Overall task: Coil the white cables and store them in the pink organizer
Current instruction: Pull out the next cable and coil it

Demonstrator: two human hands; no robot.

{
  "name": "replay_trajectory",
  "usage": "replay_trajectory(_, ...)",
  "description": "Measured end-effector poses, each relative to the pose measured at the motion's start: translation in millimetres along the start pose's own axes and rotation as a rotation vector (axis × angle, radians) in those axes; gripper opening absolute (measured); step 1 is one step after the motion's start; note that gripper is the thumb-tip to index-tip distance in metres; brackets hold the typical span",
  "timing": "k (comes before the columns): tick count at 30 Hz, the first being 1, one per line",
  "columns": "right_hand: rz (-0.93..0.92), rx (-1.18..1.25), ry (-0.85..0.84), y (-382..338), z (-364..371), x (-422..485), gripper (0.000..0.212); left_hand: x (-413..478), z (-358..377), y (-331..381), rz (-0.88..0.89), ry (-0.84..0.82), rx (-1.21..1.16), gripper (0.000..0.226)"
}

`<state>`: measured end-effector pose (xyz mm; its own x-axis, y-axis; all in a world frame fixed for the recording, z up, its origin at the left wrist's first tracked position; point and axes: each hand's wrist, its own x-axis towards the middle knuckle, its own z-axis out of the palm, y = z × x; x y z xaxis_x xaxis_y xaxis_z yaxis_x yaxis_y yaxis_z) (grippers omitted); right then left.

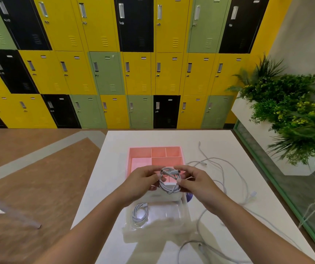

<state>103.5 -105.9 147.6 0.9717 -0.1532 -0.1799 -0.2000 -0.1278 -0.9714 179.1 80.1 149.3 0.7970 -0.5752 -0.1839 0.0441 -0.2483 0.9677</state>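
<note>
Centrally, one coiled white cable (169, 181) is held up between both hands, in front of the near edge of the pink organizer (141, 152).

- Left hand (143, 180): fingers curled, thumb pressed against the coil's left side; the loops are pinched between thumb and fingers.
- Right hand (194, 180): fingers curled likewise, the coil's right side pinched between thumb and fingertips. A connector plug is seen lying across the top of the coil, between the two hands.
- Pink organizer: set on the white table (114, 168) at mid-frame, divided into several compartments; its near part is hidden behind the hands.
- Clear plastic tray (172, 212): placed just below the organizer in the frame, lower centre. A second coiled white cable (140, 214) is laid in its left part.
- Loose white cables (229, 168): spread uncoiled over the right side of the table, running down to the lower right.
- Background: yellow, green and black lockers (133, 73) across the upper frame; green plants (286, 103) in a white planter at the right.
</note>
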Motion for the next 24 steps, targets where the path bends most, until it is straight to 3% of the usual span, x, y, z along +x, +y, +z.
replay_trajectory(8, -0.055, -0.042, 0.012, -1.8, 5.0, -3.5, 0.026, -2.5, 2.1, -0.2, 0.110, 0.061, 0.242, 0.020)
replay_trajectory(13, -0.190, -0.047, 0.237, -6.2, 14.9, -8.3, 0.015, 0.1, 3.5, 0.5, 0.138, 0.117, 0.367, 0.017)
replay_trajectory(16, -0.233, -0.091, 0.282, -6.1, 18.6, -8.0, 0.014, -0.2, 3.7, 1.8, 0.133, 0.125, 0.366, 0.010)
replay_trajectory(24, -0.038, 0.060, 0.175, 0.9, 23.6, 2.8, 0.006, -0.6, 1.3, -2.8, 0.134, 0.156, 0.417, 0.006)
